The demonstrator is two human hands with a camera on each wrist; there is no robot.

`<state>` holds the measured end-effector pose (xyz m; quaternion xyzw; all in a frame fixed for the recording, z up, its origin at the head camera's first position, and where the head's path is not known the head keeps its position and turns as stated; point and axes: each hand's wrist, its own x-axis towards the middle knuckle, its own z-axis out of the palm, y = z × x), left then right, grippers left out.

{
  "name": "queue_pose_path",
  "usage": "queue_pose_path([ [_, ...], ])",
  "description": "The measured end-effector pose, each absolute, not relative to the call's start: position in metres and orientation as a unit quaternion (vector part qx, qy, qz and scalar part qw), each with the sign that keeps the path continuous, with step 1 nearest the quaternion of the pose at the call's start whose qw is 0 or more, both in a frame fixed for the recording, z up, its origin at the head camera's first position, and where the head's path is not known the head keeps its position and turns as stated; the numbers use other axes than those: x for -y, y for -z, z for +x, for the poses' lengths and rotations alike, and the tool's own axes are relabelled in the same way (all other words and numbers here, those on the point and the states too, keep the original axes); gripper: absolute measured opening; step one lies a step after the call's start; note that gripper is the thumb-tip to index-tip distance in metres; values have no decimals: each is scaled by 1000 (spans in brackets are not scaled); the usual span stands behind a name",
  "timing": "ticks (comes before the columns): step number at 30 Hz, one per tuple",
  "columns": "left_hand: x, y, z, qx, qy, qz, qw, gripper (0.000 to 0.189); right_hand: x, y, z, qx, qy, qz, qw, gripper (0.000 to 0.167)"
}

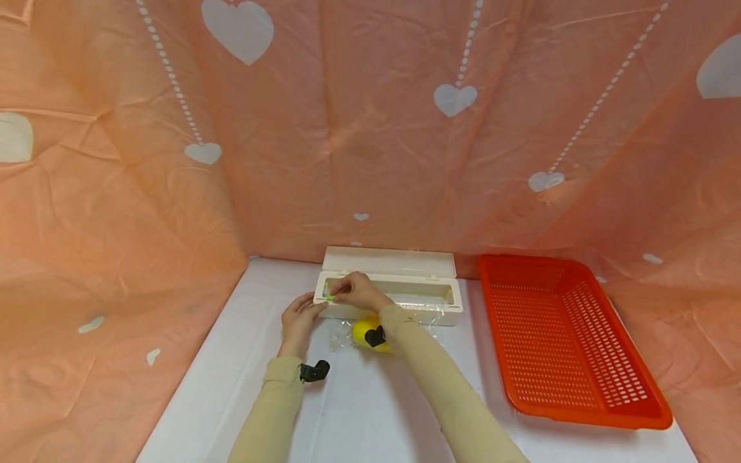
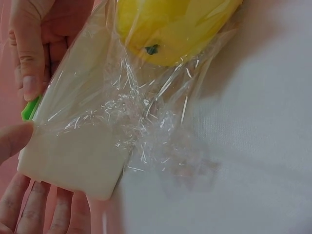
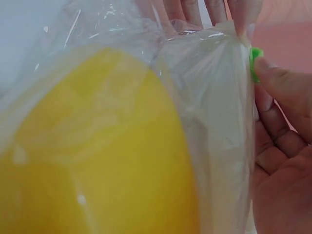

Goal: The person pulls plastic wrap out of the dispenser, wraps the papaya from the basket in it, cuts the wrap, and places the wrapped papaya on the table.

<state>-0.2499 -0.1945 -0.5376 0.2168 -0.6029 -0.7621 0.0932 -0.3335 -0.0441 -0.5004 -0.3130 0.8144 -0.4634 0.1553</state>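
At the left end of a white cling film dispenser box (image 1: 341, 311), my right hand (image 1: 363, 292) pinches a small green slide cutter (image 3: 254, 63) on the box's front top edge. My left hand (image 1: 297, 326) grips that same end, its thumb near the cutter and its fingers against the end wall (image 2: 73, 161). Clear cling film (image 2: 141, 112) hangs over the box's front and runs down around a yellow fruit (image 2: 170, 29) with a small dark stem. The fruit lies on the table before the box, partly hidden by my right forearm in the head view.
The box's long lid (image 1: 388, 260) stands raised behind it. An orange-red perforated basket (image 1: 579, 417) sits on the right of the white table (image 1: 347, 411). A peach curtain (image 1: 393, 161) with white hearts encloses the back and sides.
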Motion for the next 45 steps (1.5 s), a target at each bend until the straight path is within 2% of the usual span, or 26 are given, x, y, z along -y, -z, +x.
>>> queue_pose_path([
  [29, 192, 532, -249, 594, 769, 214, 94, 50, 35, 501, -333, -829, 435, -326, 128, 9],
  [45, 189, 535, -250, 587, 772, 220, 104, 47, 17, 500, -332, -834, 433, -312, 143, 10],
])
